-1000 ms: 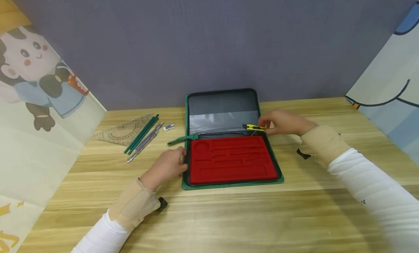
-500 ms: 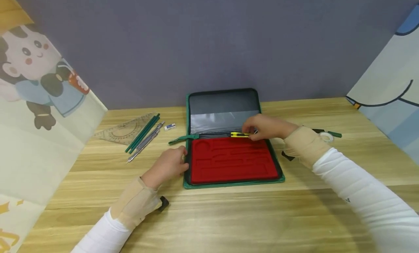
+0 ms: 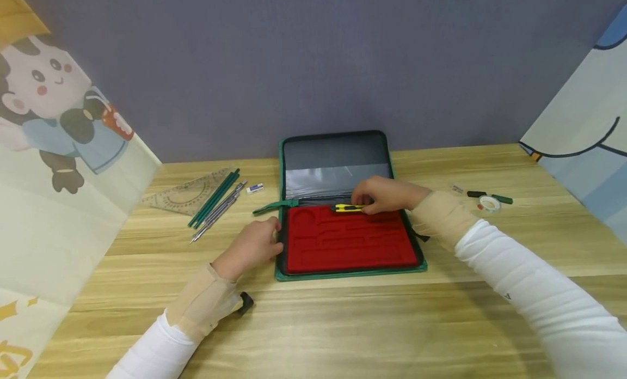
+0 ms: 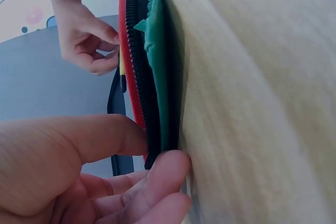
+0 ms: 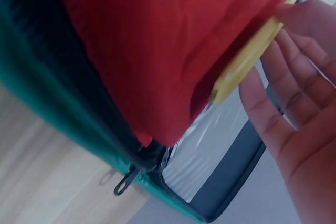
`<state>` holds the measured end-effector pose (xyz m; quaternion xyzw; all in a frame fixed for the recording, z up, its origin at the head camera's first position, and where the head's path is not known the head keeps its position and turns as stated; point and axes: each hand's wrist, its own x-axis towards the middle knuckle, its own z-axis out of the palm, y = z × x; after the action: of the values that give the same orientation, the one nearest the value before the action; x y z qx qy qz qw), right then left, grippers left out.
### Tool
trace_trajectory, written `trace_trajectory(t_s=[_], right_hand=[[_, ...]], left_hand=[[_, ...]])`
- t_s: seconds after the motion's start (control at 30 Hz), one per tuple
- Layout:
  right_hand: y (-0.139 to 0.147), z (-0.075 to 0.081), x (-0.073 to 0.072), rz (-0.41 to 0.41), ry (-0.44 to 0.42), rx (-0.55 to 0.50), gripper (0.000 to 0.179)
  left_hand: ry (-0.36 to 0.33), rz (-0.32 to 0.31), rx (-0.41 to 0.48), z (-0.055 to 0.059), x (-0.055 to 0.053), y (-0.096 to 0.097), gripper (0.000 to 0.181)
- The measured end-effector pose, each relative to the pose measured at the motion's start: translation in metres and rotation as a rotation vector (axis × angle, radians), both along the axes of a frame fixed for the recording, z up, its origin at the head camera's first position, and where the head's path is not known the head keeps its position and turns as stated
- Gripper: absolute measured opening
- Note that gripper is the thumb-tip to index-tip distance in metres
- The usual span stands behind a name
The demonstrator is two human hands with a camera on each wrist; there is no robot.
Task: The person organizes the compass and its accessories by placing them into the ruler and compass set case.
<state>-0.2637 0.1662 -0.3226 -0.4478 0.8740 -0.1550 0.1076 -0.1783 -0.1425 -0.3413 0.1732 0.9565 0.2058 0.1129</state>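
Observation:
A green zip case lies unfolded on the table, with a red moulded tray of shaped recesses in its near half. My left hand pinches the case's left edge between thumb and fingers; in the left wrist view the zip teeth run up from that grip. Over the tray's far edge, my right hand holds a yellow-and-black utility knife between thumb and fingers. The right wrist view has the yellow knife body close along the tray's edge; whether it touches the tray I cannot tell.
Left of the case lie a clear set square, green pencils, silver compasses and a small eraser. To the right are a tape roll, a green piece and a black piece. A grey wall stands behind.
My right hand has carried the utility knife leftward from the case's right edge to above the tray's far edge, uncovering the tape roll and small pieces at right. The left hand keeps its place.

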Motion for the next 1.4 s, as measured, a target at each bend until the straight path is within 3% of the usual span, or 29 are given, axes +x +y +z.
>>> trace_trajectory(t_s=[1.4], right_hand=[[-0.0007, -0.0093, 0.004, 0.036, 0.08, -0.017, 0.018]], left_hand=[[-0.006, -0.015, 0.017, -0.0019, -0.0006, -0.0018, 0.032]])
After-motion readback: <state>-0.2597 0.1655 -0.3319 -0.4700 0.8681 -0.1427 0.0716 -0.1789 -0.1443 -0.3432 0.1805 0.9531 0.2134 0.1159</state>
